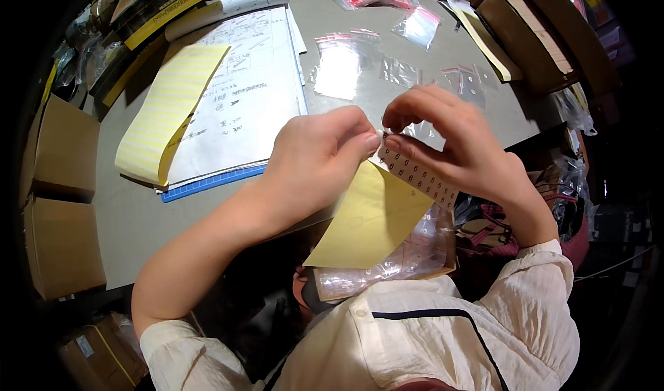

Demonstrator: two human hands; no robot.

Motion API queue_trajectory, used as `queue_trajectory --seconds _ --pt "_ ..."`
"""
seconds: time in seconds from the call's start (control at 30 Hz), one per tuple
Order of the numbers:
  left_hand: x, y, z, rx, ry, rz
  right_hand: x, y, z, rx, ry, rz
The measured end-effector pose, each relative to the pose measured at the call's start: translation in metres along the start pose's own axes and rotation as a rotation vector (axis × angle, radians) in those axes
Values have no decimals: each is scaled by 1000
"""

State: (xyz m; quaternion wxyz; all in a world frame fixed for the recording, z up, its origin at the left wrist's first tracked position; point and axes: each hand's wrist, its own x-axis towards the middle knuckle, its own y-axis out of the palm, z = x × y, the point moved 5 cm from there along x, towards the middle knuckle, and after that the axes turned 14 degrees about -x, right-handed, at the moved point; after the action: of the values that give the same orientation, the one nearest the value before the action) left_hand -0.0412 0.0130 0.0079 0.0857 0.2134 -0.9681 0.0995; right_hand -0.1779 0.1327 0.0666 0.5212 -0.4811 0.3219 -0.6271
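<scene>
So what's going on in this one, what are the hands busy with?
A person is working over a grey table. The left hand and right hand meet at the top edge of a yellow backing sheet, pinching a strip of small round stickers between fingertips. A clear plastic bag hangs beneath the sheet. More small clear bags, a yellow label sheet and paperwork lie on the table.

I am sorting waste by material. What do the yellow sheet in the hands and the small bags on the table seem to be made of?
Yellow sheet: probably paper, matte, it bends softly without shine. Small bags: thin clear plastic film, glossy, with glare and wrinkles.
</scene>
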Motion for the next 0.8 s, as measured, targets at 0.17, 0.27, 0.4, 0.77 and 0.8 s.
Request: queue_trajectory --seconds 0.17,0.27,0.4,0.77,0.8 --pt "0 1 -2 -15 24 -7 2 4 7 -131 -51 -30" --pt "3 0 4 -97 -114 14 2 3 14 -237 -132 -90" --pt "8 -3 17 -243 -298 21 13 -5 -19 -20 -11 -138" --pt "7 -1 12 -149 -222 -22 39 20 -143 18 437 82" --pt "7 0 12 -159 -212 -23 37 20 -143 -86 406 67"
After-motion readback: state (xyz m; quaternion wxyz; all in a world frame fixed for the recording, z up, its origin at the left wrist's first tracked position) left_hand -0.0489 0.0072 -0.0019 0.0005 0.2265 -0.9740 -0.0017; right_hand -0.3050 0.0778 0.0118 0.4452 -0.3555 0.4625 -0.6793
